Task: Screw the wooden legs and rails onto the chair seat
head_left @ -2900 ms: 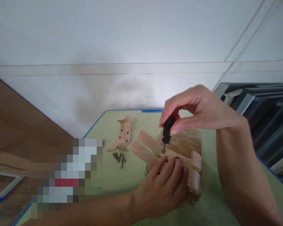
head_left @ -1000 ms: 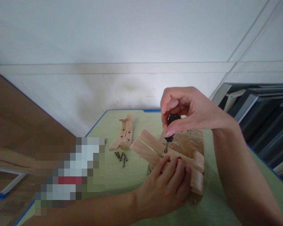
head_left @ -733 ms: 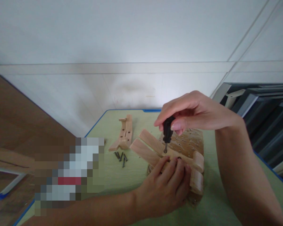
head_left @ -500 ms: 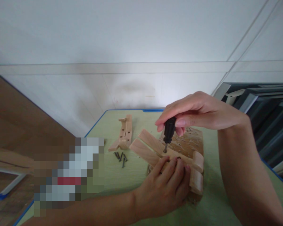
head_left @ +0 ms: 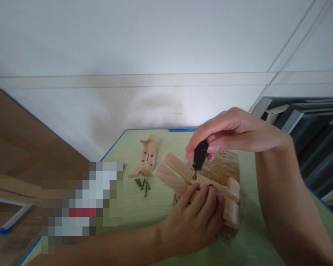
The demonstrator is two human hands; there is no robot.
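My right hand (head_left: 219, 135) pinches the black handle of a small screwdriver (head_left: 200, 155), which stands almost upright. Its tip sits in a hole of a pale wooden piece (head_left: 180, 166) made of two slats with rounded ends at the right. Across the nearer slat lies my left hand (head_left: 197, 214), fingers curled over it and pressing it down; its thumb is hidden. Beneath the wooden piece is a brown block with a rough, pitted top (head_left: 224, 166). Whether a screw is in the hole under the tip is too small to tell.
A second wooden piece with holes (head_left: 148, 157) lies at the back left of the green table (head_left: 138, 218). Several dark screws (head_left: 143, 186) are scattered before it. A blurred-out item (head_left: 83, 203) is at the left edge. Dark panels (head_left: 319, 147) lean at the right, and a white wall stands behind.
My right fingers have shifted slightly on the screwdriver handle, which has turned a little with its tip in the same hole. My left hand and the wooden piece stay put.
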